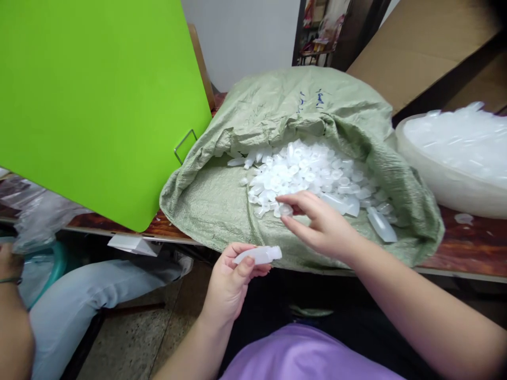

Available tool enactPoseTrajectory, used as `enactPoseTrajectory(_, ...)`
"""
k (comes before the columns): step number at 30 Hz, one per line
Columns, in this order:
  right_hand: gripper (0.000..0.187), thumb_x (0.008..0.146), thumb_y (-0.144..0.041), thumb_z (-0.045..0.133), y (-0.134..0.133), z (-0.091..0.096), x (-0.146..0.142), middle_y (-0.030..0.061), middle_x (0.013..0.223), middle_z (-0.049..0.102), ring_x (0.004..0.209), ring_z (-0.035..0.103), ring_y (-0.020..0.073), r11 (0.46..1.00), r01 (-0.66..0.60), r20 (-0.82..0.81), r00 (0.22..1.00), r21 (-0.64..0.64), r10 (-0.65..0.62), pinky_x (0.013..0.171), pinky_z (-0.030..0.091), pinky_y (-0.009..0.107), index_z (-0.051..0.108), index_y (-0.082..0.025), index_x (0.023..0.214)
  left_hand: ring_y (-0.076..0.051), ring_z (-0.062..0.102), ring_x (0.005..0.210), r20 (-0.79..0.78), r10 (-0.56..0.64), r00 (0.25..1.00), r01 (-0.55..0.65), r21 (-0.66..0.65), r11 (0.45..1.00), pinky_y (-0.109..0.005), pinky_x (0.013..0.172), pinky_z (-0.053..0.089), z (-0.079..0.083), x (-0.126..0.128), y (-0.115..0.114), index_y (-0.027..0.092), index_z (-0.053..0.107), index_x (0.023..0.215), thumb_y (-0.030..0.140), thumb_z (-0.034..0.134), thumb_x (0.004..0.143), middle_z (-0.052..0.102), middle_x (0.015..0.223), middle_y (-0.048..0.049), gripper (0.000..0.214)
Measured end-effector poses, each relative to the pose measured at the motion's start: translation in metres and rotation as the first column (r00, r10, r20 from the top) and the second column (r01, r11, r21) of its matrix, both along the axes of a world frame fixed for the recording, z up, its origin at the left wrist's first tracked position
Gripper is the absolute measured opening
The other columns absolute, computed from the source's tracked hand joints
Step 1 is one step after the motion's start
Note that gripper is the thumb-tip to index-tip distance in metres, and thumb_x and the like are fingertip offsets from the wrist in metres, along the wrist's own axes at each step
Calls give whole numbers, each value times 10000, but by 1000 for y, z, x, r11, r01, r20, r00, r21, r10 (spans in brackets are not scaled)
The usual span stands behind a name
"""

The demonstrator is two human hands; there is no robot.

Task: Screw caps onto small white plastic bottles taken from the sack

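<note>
My left hand [233,279] is closed around a small translucent white plastic bottle [258,256], held nearly level in front of the sack with its neck pointing right. Just above and to the right, my right hand [319,224] has its thumb and index finger around a small clear plastic cap [285,210]. Behind the fingers, a heap of similar translucent plastic caps [293,169] lies in the mouth of a pale green woven sack [222,200]. A loose bottle [381,225] rests at the heap's right end.
A large white tub [423,174] heaped with translucent plastic pieces stands right of the sack. A bright green board [99,105] leans at the left. Cardboard [420,47] rises at the back right. Another person's leg [79,306] and arm [11,306] are at the lower left.
</note>
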State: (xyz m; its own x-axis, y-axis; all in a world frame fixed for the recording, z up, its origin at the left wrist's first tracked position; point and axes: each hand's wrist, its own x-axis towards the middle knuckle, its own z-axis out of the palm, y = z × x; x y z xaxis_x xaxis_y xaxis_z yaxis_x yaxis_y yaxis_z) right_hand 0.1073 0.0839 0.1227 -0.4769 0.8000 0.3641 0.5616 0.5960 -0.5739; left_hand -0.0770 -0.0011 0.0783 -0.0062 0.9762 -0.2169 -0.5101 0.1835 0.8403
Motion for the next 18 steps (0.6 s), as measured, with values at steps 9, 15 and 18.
enactPoseTrajectory(9,320,817,-134,609,-60,-14,43,55,1013,671,960,620,134,957,-284,-326,901,54,286,838,500,259,550,-225,1118,-111,582,431,22,-223,975,224,-96,970,-185,431,462,11,41,5,122,552,824,485,642,749,643,578,-20,382)
enactPoseTrajectory(15,273,916,-187,451,-83,-6,82,44,1169,640,1074,588,124,883,-470,-85,880,-16,467,880,471,233,573,-236,1155,-109,526,333,174,-579,797,600,-342,723,-168,332,389,-2,58,-3,108,589,667,526,604,761,611,463,-46,429)
enactPoseTrajectory(18,240,922,-237,433,-94,-10,98,0,1218,614,1046,603,118,899,-433,4,901,-65,435,856,473,219,624,-259,1068,-73,420,264,223,-641,734,667,-413,620,-145,314,292,-16,67,-7,107,576,568,560,590,756,433,295,18,490)
